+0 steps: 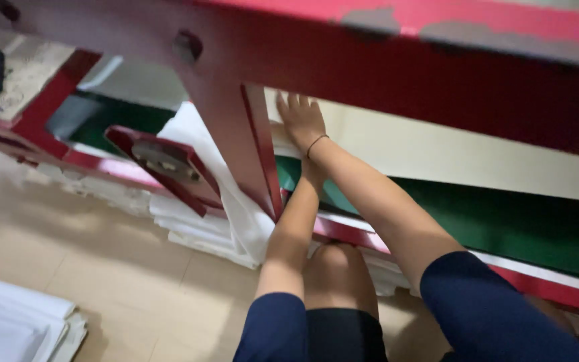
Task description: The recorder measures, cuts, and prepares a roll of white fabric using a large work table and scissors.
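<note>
- Paper stack (370, 137) pale, long axis runs left-right, sits under red frame (397, 60), past the green board (504, 221).
- R hand (301, 119) flat on it, fingers spread wide, holding nothing.
- L hand: hidden behind red post (249, 147), can't tell; I see R nearer.

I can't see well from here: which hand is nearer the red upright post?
Left. The left hand sits just behind the red upright post, mostly hidden; the right hand lies flat, higher and further right.

Cream-white sheet (437, 151) under the red frame, flat above a green layer, right hand (301, 119) spread on it
</note>
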